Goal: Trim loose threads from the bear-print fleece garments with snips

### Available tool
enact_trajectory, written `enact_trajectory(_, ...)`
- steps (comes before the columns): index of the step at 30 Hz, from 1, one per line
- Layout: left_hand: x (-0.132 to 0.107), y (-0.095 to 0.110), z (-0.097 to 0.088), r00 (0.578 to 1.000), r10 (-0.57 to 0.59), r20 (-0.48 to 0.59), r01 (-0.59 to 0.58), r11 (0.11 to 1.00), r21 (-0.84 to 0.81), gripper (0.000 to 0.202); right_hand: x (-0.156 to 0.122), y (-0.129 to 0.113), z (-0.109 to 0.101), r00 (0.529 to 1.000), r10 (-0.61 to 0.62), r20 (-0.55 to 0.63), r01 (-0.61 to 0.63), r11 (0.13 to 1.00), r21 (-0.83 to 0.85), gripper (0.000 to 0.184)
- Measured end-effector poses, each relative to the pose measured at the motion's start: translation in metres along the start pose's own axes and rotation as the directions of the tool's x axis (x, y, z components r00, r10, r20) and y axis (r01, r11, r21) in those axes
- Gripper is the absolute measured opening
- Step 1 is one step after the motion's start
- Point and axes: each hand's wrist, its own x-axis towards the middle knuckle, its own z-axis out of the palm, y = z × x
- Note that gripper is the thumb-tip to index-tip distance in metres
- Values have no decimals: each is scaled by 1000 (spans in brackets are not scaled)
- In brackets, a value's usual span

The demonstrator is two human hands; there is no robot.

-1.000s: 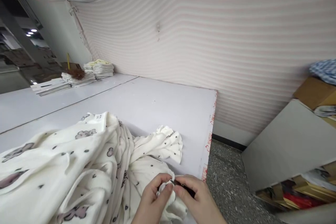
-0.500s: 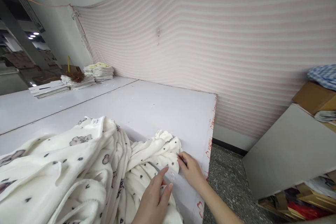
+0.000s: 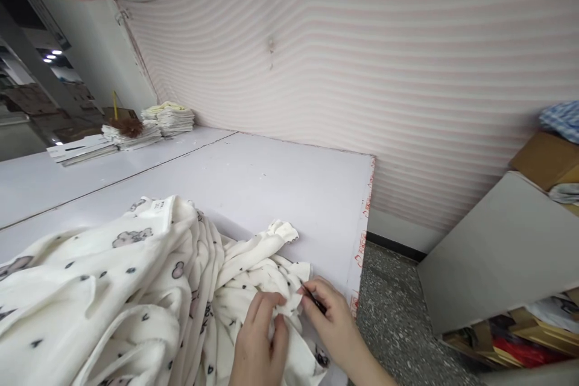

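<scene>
A white fleece garment [image 3: 136, 289] printed with small dark hearts and grey bears lies bunched on the pale table [image 3: 280, 187]. My left hand [image 3: 260, 344] pinches a fold of this cloth near the table's right edge. My right hand [image 3: 330, 322] is closed on a small dark tool [image 3: 312, 300] whose tip touches the same fold. The two hands sit close together, almost touching, at the bottom centre.
Stacks of folded cloth [image 3: 169, 119] and flat papers [image 3: 85, 148] lie at the table's far left end. A striped pink curtain [image 3: 384, 72] hangs behind. To the right are a speckled floor [image 3: 398, 313], a grey board [image 3: 497, 247] and cardboard boxes [image 3: 540, 160].
My right hand pulled back from the garment's far corner toward me, and my left hand closed on a fold. The cloth's corner shifted and bunched nearer my hands.
</scene>
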Motion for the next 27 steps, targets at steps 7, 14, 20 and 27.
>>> enact_trajectory(7, -2, 1, -3, 986, 166, -1, -166, 985, 40, 13, -10, -17, 0, 995, -76, -59, 70, 994, -88, 7)
enact_trajectory(14, 7, 3, -11, 982, -165, 90, 180, 962, -204, 18, -2, -24, 8, 995, 53, -87, -44, 994, 101, 13)
enact_trajectory(20, 10, -6, -13, 891, -374, 256, 453, 732, -508, 35, -1, -32, 15, 998, -57, 17, 55, 992, 117, 14)
enact_trajectory(27, 13, -3, -20, 866, -329, 377, 495, 667, -557, 35, 2, -27, 23, 998, -58, -17, 57, 996, -72, 18)
